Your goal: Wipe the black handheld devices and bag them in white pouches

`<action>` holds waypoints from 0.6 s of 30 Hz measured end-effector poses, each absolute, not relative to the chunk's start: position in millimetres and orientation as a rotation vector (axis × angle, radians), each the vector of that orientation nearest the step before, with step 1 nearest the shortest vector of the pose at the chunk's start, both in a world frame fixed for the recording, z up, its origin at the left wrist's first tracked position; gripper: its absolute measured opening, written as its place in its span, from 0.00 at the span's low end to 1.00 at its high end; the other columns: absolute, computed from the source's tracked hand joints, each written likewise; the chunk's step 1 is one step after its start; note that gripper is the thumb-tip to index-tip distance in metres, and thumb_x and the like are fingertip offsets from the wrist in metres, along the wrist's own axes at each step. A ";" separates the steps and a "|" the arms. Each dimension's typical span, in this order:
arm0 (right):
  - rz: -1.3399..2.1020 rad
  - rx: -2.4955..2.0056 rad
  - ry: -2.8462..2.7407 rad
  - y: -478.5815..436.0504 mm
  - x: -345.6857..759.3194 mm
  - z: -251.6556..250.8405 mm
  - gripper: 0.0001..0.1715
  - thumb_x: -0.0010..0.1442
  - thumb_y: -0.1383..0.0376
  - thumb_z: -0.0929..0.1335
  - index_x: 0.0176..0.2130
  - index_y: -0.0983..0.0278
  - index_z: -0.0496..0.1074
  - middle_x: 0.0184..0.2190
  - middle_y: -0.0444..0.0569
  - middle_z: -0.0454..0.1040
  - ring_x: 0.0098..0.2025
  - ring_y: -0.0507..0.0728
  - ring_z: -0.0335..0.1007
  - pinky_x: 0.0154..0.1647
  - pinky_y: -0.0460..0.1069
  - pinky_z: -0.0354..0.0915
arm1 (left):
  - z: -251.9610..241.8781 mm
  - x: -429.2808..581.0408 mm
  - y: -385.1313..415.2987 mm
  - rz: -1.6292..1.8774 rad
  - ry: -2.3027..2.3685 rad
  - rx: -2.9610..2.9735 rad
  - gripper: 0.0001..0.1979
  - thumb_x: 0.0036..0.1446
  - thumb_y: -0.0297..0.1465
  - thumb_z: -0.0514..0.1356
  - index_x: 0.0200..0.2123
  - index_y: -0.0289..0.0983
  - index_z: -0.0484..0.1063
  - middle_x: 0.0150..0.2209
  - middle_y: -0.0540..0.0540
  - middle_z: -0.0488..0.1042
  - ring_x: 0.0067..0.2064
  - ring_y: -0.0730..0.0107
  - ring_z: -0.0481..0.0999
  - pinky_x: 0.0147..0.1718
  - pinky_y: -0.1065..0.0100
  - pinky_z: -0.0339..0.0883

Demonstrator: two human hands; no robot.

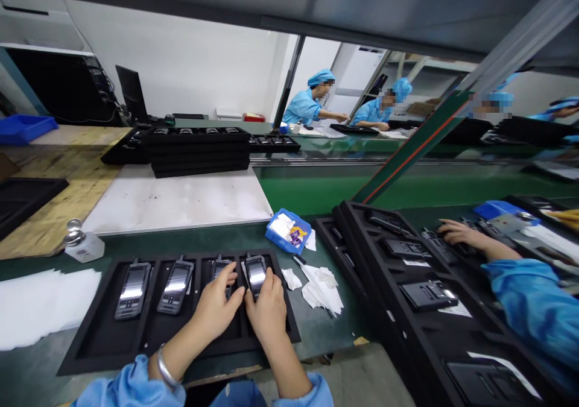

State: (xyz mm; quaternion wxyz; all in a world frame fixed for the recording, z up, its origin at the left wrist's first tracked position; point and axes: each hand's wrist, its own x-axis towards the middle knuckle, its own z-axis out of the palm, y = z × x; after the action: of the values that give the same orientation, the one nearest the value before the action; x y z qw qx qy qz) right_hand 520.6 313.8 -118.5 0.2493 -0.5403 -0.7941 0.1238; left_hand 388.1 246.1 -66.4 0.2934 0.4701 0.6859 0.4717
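Observation:
A black foam tray [97,343] in front of me holds several handheld radios with stub antennas, screens and keypads. One radio [134,289] lies in the left compartment, with another radio [176,286] beside it. My left hand [215,307] reaches over the third radio [220,268], thumb and fingers apart, hiding its lower part. My right hand [270,310] has its thumb and fingers around the lower end of the rightmost radio [256,271], which lies tilted in its compartment. Palms and some fingertips are hidden.
A blue box [289,231] and crumpled white wipes [322,289] lie right of the tray. White sheets [45,304] and a dispenser bottle [84,242] are at left. Stacked trays [393,262] stand at right, where a co-worker's hand [464,237] reaches in. A metal shelf [289,3] hangs overhead.

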 end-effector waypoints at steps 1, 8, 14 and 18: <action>0.316 -1.500 -2.181 314.0 519.8 -116.2 0.39 0.57 0.64 0.65 0.64 0.73 0.54 0.51 0.65 0.66 0.49 0.71 0.66 0.45 0.61 0.68 | -67.4 383.1 238.3 1.261 1.849 1.267 0.27 0.58 0.35 0.60 0.61 0.40 0.64 0.51 0.40 0.76 0.51 0.56 0.77 0.52 0.54 0.68; 0.240 -1.578 -2.283 316.2 517.3 -103.6 0.38 0.57 0.62 0.65 0.63 0.76 0.58 0.48 0.66 0.72 0.47 0.71 0.66 0.41 0.60 0.67 | -80.8 358.6 191.0 1.302 2.024 1.246 0.22 0.57 0.36 0.62 0.55 0.42 0.70 0.49 0.43 0.78 0.48 0.55 0.77 0.50 0.54 0.69; 0.227 -1.521 -2.327 318.2 522.8 -105.3 0.36 0.61 0.59 0.63 0.63 0.75 0.59 0.51 0.67 0.71 0.49 0.71 0.66 0.43 0.60 0.66 | -82.3 357.2 175.3 1.326 2.044 1.275 0.22 0.56 0.34 0.62 0.55 0.44 0.71 0.49 0.43 0.77 0.48 0.54 0.77 0.51 0.55 0.69; 0.266 -1.446 -2.314 314.8 528.6 -108.7 0.35 0.63 0.56 0.62 0.62 0.74 0.61 0.56 0.66 0.67 0.53 0.72 0.64 0.47 0.62 0.66 | -82.4 358.3 172.8 1.321 2.059 1.269 0.22 0.57 0.34 0.62 0.55 0.44 0.71 0.49 0.43 0.77 0.49 0.52 0.76 0.51 0.54 0.67</action>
State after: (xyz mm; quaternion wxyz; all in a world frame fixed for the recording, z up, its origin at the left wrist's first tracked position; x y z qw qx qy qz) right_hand 528.6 314.8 -108.7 0.1987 -0.5170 -0.8271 0.0950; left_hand 358.3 172.8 -82.4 0.1917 0.4520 0.7331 0.4706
